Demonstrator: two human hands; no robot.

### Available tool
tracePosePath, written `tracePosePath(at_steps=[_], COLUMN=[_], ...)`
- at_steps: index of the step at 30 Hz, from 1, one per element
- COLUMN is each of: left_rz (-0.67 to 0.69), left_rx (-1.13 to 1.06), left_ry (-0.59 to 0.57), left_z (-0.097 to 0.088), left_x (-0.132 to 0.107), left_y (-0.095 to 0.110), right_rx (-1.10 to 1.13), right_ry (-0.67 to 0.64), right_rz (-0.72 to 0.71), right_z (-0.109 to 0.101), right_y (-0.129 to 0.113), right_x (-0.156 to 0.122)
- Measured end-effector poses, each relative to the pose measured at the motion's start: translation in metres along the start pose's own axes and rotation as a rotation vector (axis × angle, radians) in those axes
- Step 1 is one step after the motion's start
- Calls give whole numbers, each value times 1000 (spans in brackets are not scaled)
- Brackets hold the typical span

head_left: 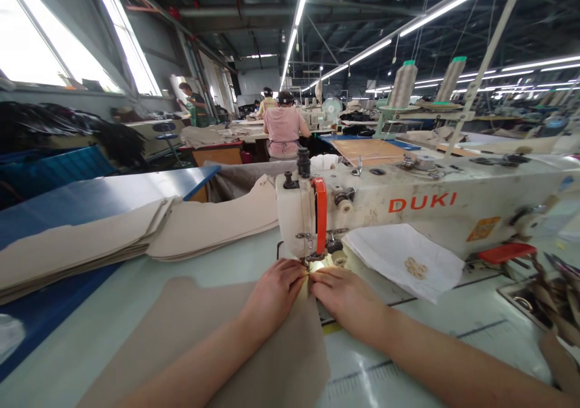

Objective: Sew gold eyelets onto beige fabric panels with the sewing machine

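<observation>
A beige fabric piece (199,329) lies on the pale sewing table, its upper right edge under the needle area of a white sewing machine (362,196) marked DUKI. My left hand (278,284) is closed with its fingertips pinching the fabric edge just left of the presser foot. Close by on the other side, my right hand (339,293) has its fingers pressed together at the same edge. The two sets of fingertips nearly meet below the needle, and they hide the exact stitching spot. A small lamp lights that place.
Stacks of cut beige pieces (212,220) lie to the left, partly over a blue-edged table (31,299). A white cloth (403,260) with a tan flower-like motif rests against the machine. At right is a tray (521,305) with scraps and tools. Co-workers sit ahead.
</observation>
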State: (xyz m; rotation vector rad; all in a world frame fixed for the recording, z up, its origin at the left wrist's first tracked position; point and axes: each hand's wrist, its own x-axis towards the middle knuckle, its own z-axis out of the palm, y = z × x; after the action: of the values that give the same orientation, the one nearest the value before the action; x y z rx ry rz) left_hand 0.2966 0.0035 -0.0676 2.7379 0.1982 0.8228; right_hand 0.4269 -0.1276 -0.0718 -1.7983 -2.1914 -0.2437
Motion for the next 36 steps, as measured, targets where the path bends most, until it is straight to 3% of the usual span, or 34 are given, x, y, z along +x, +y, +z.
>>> tracePosePath(at_steps=[8,15,36], left_rz=[107,117,102], left_rx=[125,184,203], left_ry=[-87,-147,-168], left_z=[-13,-11,-7], left_x=[-8,-11,-5], left_y=[7,6,-2], right_rx=[-4,-17,-49], right_ry=[-18,-74,-59], right_rz=[-45,-63,-29], right_z=[-7,-14,-14], right_y=[-4,-5,-1], right_x=[-7,-5,1])
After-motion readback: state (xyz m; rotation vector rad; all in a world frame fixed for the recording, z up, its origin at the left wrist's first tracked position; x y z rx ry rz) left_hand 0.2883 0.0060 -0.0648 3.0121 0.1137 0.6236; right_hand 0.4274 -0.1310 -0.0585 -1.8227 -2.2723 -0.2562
